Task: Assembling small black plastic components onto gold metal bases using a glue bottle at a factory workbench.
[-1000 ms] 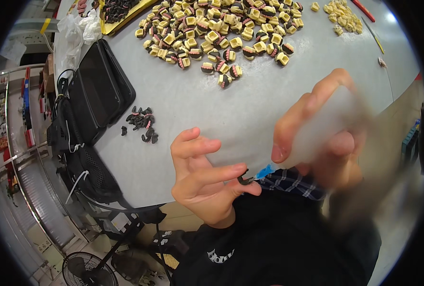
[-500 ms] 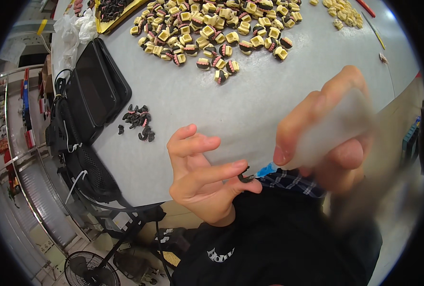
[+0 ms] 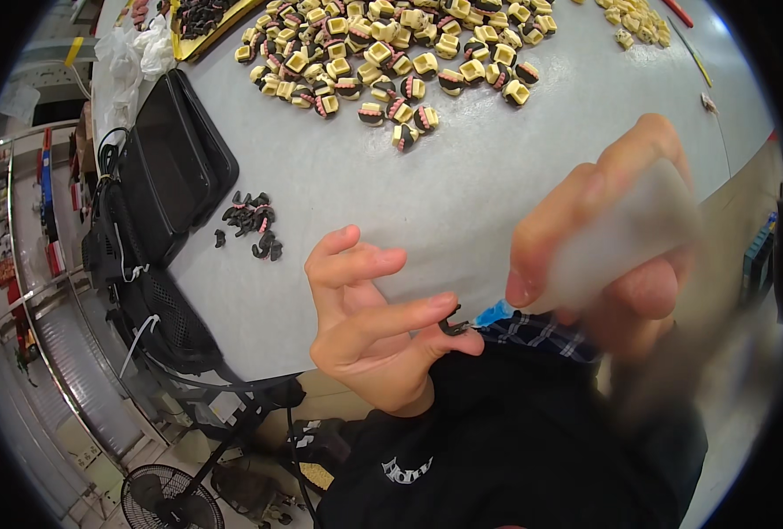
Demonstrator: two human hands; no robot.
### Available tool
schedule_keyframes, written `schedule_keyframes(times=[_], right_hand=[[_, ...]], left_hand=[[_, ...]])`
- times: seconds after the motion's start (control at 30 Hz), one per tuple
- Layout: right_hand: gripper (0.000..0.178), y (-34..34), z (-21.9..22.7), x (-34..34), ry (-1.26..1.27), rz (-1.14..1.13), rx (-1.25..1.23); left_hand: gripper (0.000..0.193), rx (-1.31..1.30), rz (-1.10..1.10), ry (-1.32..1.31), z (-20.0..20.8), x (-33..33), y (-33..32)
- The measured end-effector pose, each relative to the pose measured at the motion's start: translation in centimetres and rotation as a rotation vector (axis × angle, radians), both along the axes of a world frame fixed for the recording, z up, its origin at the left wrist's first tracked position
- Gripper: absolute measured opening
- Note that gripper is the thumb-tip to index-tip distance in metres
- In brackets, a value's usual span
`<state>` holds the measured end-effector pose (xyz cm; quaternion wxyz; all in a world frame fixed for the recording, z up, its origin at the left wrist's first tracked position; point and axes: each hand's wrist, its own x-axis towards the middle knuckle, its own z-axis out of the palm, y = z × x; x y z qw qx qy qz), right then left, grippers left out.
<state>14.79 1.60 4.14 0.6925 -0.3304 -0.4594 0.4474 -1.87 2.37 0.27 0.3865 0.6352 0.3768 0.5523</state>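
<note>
My left hand [image 3: 365, 322] pinches a small black curved piece [image 3: 452, 323] between thumb and forefinger, its other fingers raised apart. In my right hand [image 3: 603, 238] is a whitish squeeze bottle [image 3: 625, 234], gripped with the fingers wrapped round it. The bottle's blue nozzle [image 3: 494, 313] tilts down to the left, its thin tip at the black piece. Whether the tip touches it, I cannot tell. On the table left of my left hand lies a small pile of loose black pieces [image 3: 250, 213], some with pink edges.
Many cream, black and pink small parts [image 3: 382, 53] are heaped at the table's far side. A yellow-edged tray [image 3: 199, 48] of dark pieces stands far left, near a black tablet-like device [image 3: 166, 159]. Plain cream pieces [image 3: 635, 22] lie far right by a thin yellow stick [image 3: 700, 66].
The view has shifted slightly, so the table things sit a little further left and higher. Both hands keep their grips, with the nozzle still at the black piece.
</note>
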Motion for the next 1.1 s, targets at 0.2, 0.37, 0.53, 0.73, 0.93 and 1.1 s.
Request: schedule_keyframes(times=[0.2,0.37,0.53,0.73,0.93,1.1], right_hand=[[0.048,-0.2,-0.3,0.4,0.003,0.015,0.050],[0.048,0.9,-0.5,-0.1,0.005,0.013,0.076],[0.048,0.9,-1.1,-0.1,0.013,-0.018,0.089],[0.048,0.9,-1.6,0.1,0.022,-0.055,0.101],[0.048,1.2,-1.9,0.5,0.033,-0.085,0.118],[0.048,1.4,-1.8,1.3,0.033,-0.118,0.142]], left_hand=[[0.035,-0.005,0.015,-0.039,-0.3,0.0,-0.1],[0.036,0.001,-0.008,-0.040,-0.3,0.0,0.1],[0.037,0.015,-0.015,-0.014,-0.2,0.0,0.1],[0.038,0.016,-0.029,0.017,-0.1,-0.2,0.2],[0.038,-0.040,-0.007,-0.064,-0.1,-0.2,-0.1],[0.037,-0.069,-0.008,-0.117,-0.1,-0.2,0.1]])
